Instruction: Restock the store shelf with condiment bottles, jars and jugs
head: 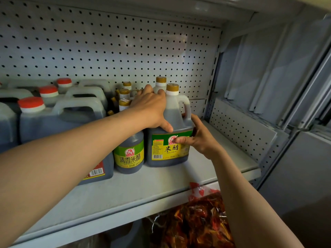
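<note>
I have both hands on the rice vinegar jug (169, 140), which stands upright on the shelf (161, 178), toward its right end and set back from the front edge. My left hand (152, 108) is curled over the jug's shoulder, thumb pressed on the front face just above the label; my right hand (198, 136) cups the right side, thumb laid across the label's top. So each grip is closed on the jug, wrapped round its body and not on its handle.

I judge the step to be seating and squaring this jug. To do it well I would slide it, not lift it, keeping the base flat on the shelf, and turn it until the yellow-and-green label faces the front edge, snug beside the smaller vinegar bottle (129, 153) on its left. A matching gold-capped jug (160, 83) stands behind it, so I'd push back gently to avoid knocking it.

The jug is translucent plastic, dark with liquid, with a moulded loop handle and a gold screw cap; its walls look smooth and likely slippery, and it should be heavy. Farther left stand squarer red-capped jugs (59, 122). The shelf is painted grey metal, backed by a perforated panel (107, 47). Below the front edge lies a crinkly red packet (197, 221).
</note>
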Action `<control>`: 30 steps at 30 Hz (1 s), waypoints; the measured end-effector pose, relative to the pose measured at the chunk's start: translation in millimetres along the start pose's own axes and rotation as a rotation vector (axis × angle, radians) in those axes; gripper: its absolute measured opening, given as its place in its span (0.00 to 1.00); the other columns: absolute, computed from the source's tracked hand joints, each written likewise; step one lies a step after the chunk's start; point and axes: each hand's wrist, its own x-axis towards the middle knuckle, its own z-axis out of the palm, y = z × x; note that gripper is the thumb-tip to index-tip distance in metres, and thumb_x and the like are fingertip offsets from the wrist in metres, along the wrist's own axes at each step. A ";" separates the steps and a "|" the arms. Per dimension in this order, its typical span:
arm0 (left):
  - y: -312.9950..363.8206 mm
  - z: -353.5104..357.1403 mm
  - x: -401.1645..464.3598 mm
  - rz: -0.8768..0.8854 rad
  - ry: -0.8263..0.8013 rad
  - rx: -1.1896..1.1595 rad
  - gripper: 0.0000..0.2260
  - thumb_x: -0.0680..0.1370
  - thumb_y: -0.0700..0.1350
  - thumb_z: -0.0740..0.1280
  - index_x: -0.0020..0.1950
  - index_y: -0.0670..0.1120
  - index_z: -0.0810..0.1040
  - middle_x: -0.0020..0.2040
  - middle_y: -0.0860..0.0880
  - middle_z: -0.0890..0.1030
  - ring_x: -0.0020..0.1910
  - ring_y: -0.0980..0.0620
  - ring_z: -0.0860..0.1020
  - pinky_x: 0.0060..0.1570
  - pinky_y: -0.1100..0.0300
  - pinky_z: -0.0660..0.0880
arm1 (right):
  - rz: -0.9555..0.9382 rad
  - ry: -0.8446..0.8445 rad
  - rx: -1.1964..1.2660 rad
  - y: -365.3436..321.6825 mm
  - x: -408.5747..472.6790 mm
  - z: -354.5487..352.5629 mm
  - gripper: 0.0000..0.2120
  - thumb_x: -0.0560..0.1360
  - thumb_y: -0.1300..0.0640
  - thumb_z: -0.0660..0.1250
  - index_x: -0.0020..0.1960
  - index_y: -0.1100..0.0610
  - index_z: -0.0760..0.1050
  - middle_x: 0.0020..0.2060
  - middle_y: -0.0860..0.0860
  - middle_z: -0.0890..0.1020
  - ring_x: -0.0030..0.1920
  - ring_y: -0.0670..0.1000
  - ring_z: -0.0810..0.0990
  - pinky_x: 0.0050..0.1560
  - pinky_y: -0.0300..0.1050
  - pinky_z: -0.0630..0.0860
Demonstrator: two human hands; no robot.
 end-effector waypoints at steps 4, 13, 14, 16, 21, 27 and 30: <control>-2.5 -1.0 5.6 -0.013 -0.010 0.016 0.47 0.59 0.69 0.77 0.68 0.45 0.66 0.64 0.43 0.70 0.66 0.44 0.66 0.59 0.52 0.67 | 0.002 -0.008 -0.005 0.3 8.7 0.7 0.36 0.68 0.74 0.73 0.71 0.58 0.66 0.55 0.54 0.83 0.56 0.52 0.84 0.49 0.45 0.82; -2.2 -0.9 9.0 -0.026 0.000 0.033 0.46 0.62 0.68 0.76 0.69 0.44 0.66 0.65 0.43 0.70 0.66 0.44 0.66 0.60 0.52 0.66 | 0.014 -0.043 0.022 -2.1 16.2 1.5 0.33 0.67 0.70 0.75 0.68 0.53 0.69 0.54 0.51 0.85 0.56 0.53 0.84 0.49 0.43 0.81; -2.4 -0.8 8.7 -0.026 0.005 0.035 0.46 0.62 0.68 0.76 0.69 0.44 0.66 0.65 0.43 0.71 0.66 0.44 0.66 0.60 0.52 0.66 | 0.009 -0.049 0.024 -2.4 16.0 1.4 0.33 0.67 0.69 0.75 0.67 0.52 0.70 0.54 0.51 0.85 0.56 0.52 0.84 0.49 0.43 0.81; -2.5 0.1 8.1 -0.025 0.011 0.044 0.45 0.62 0.69 0.76 0.69 0.44 0.66 0.65 0.43 0.71 0.66 0.44 0.66 0.60 0.53 0.66 | 0.007 -0.054 0.031 -0.9 15.6 1.0 0.32 0.68 0.72 0.73 0.68 0.53 0.70 0.54 0.51 0.85 0.57 0.53 0.84 0.50 0.44 0.81; 0.3 0.5 6.6 -0.041 0.001 0.032 0.45 0.63 0.68 0.76 0.70 0.44 0.65 0.65 0.43 0.70 0.67 0.43 0.66 0.62 0.52 0.65 | 0.016 -0.073 0.034 0.1 16.1 -0.1 0.32 0.69 0.71 0.73 0.69 0.53 0.69 0.55 0.52 0.85 0.58 0.53 0.83 0.51 0.45 0.81; 0.9 1.0 6.2 -0.055 -0.003 0.011 0.45 0.63 0.68 0.76 0.70 0.44 0.65 0.66 0.42 0.70 0.67 0.43 0.66 0.62 0.52 0.65 | 0.031 -0.093 0.030 1.6 16.1 -0.7 0.33 0.68 0.66 0.74 0.70 0.51 0.69 0.59 0.56 0.83 0.61 0.57 0.82 0.56 0.51 0.81; 0.7 2.1 5.5 -0.056 -0.008 0.011 0.45 0.64 0.67 0.76 0.70 0.44 0.65 0.66 0.42 0.69 0.68 0.42 0.66 0.63 0.51 0.65 | 0.036 -0.104 0.018 3.2 16.8 -1.9 0.34 0.68 0.64 0.75 0.71 0.50 0.68 0.60 0.57 0.82 0.62 0.58 0.81 0.59 0.55 0.80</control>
